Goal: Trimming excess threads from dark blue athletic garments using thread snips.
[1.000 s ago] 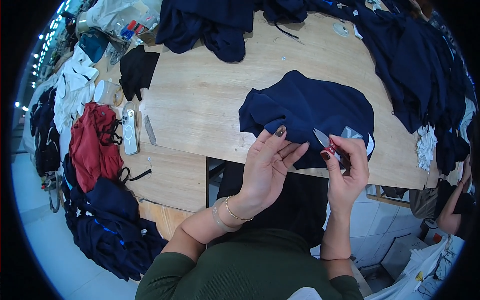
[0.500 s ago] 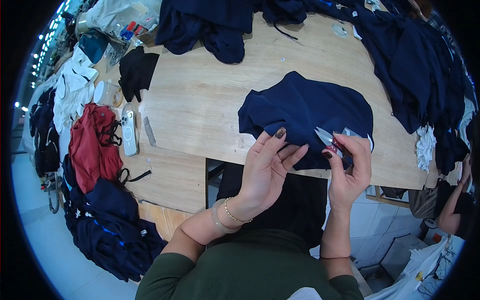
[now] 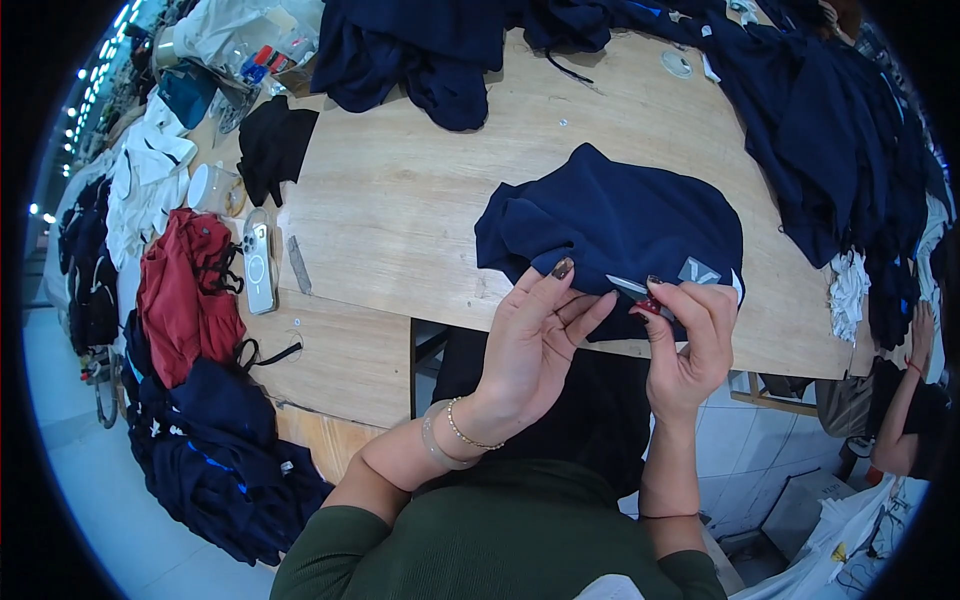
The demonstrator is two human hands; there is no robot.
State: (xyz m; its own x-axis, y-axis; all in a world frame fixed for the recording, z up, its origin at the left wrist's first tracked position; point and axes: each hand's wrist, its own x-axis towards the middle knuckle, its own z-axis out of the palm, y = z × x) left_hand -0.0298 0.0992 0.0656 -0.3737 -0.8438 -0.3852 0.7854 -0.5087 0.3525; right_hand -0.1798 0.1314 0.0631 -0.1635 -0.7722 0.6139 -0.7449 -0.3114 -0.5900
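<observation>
A navy garment (image 3: 620,215) lies bunched near the table's front edge. My left hand (image 3: 535,335) is closed at its near edge, thumb on top, pinching the cloth. In my right hand (image 3: 690,345) is a small pair of thread snips (image 3: 629,288) with red handles, gripped between thumb and fingers. Their blades look pressed together and point left, just above the cloth and close to my left fingertips. A small clear tag with a pale mark (image 3: 698,271) shows on the garment beside my right fingers.
Phone (image 3: 259,268), grey strip (image 3: 299,265) and red garment (image 3: 188,290) lie on the left. Navy piles stand at the back (image 3: 410,55), right (image 3: 830,140) and lower left (image 3: 225,470). A co-worker's arm (image 3: 905,400) shows at the far right.
My right hand has moved the snips left and slightly down toward my left fingers. Their blades, apart before, now look together. The clear tag is more exposed. My left hand stays put.
</observation>
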